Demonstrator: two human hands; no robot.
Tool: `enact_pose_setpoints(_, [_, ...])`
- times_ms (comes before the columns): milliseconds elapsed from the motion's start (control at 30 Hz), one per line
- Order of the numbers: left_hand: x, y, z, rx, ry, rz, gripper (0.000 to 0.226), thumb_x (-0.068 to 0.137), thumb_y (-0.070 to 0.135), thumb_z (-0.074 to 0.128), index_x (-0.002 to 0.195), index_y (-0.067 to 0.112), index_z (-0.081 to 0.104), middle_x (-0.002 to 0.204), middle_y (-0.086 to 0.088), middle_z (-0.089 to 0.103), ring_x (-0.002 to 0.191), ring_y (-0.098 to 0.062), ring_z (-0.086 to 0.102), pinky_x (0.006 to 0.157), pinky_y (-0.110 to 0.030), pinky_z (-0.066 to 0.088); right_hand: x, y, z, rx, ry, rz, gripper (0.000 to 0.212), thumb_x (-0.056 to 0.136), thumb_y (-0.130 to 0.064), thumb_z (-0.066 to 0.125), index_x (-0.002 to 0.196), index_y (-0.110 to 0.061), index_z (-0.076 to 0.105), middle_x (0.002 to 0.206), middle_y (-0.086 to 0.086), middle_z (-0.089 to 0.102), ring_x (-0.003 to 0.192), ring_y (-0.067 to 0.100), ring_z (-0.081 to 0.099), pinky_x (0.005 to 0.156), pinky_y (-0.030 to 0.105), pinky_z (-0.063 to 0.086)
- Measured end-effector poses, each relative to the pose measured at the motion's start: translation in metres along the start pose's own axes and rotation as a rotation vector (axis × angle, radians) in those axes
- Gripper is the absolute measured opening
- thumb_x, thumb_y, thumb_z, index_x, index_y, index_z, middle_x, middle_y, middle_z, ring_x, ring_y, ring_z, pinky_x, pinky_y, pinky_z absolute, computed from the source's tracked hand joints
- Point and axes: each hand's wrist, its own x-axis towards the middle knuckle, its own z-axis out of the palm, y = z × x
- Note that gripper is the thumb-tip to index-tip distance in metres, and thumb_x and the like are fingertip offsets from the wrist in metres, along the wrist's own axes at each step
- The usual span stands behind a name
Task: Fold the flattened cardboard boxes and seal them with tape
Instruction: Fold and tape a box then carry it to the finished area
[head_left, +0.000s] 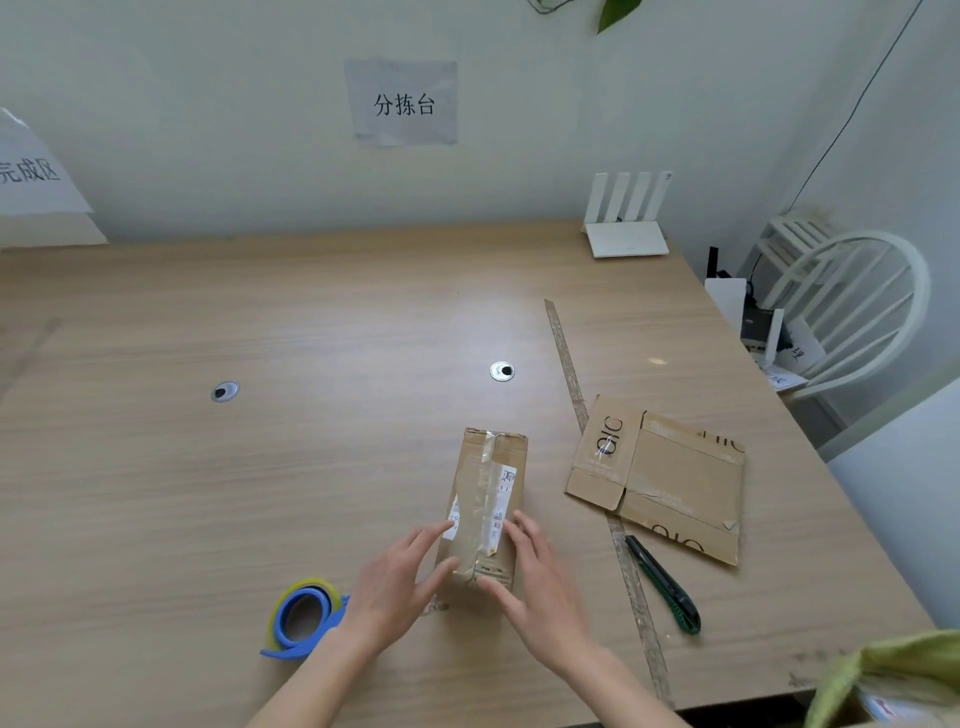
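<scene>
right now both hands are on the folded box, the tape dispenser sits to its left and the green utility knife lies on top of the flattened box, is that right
Not quite. In the head view the green utility knife lies on the table beside the flattened box, not on top of it. The rest holds: left hand and right hand are on the folded box, tape dispenser to its left.

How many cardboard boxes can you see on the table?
2. One folded, taped box stands between the two hands, near the table's front. One flattened box lies to its right, beside the green knife. None looks hidden.
</scene>
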Motion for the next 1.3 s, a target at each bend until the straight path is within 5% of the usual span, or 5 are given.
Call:
enact_pose_setpoints(333, [0.001, -0.011, -0.031, 0.100, 0.013, -0.148, 0.054, 0.097, 0.051, 0.049, 0.147, 0.049, 0.031, 0.140, 0.026, 0.046, 0.115, -0.009, 0.057, 0.079, -0.026, 0.048, 0.031, -0.078, 0.017, -0.187, -0.127, 0.419, 0.117, 0.071, -0.071, 0.067, 0.157, -0.015, 0.011, 0.165, 0.015, 0.004, 0.144, 0.031, 0.033, 0.112, 0.036, 0.038])
enact_pose_setpoints(600, [0.013, -0.019, -0.051, 0.210, -0.065, -0.029, 0.075, 0.086, 0.055, 0.063, 0.150, 0.050, 0.024, 0.161, 0.015, 0.022, 0.144, -0.014, 0.032, 0.116, -0.031, 0.026, 0.035, -0.022, -0.031, -0.464, -0.499, -0.083, 0.106, 0.081, -0.026, 0.071, 0.159, -0.041, 0.002, 0.169, -0.008, -0.009, 0.157, 0.023, -0.002, 0.127, 0.043, 0.008])
enact_pose_setpoints(867, [0.024, -0.023, -0.028, 0.234, -0.348, 0.009, 0.097, 0.068, 0.075, 0.065, 0.150, 0.055, 0.017, 0.166, 0.009, -0.001, 0.152, -0.016, 0.007, 0.122, -0.035, 0.008, 0.059, 0.000, -0.071, -0.646, -0.420, -0.247, 0.093, 0.093, 0.004, 0.054, 0.158, -0.047, 0.011, 0.171, -0.002, -0.003, 0.157, 0.021, 0.001, 0.125, 0.043, 0.011])
enact_pose_setpoints(1067, [0.024, -0.009, -0.011, 0.277, -0.370, -0.034, 0.110, 0.061, 0.081, 0.062, 0.152, 0.050, 0.009, 0.143, 0.002, 0.035, 0.118, -0.022, 0.049, 0.092, -0.033, 0.043, 0.065, 0.012, -0.046, -0.498, -0.050, -0.099, 0.099, 0.066, 0.003, 0.081, 0.149, -0.037, 0.046, 0.166, 0.002, 0.024, 0.146, 0.023, 0.041, 0.111, 0.042, 0.043])
enact_pose_setpoints(1300, [0.021, 0.021, 0.017, 0.141, -0.113, -0.233, 0.101, 0.067, 0.082, 0.060, 0.151, 0.042, 0.020, 0.110, 0.006, 0.037, 0.093, -0.014, 0.050, 0.068, -0.025, 0.040, 0.049, -0.002, -0.016, 0.028, -0.134, 0.088, 0.055, 0.102, -0.043, 0.050, 0.154, -0.039, 0.032, 0.164, -0.011, 0.019, 0.148, 0.014, 0.032, 0.111, 0.039, 0.043])
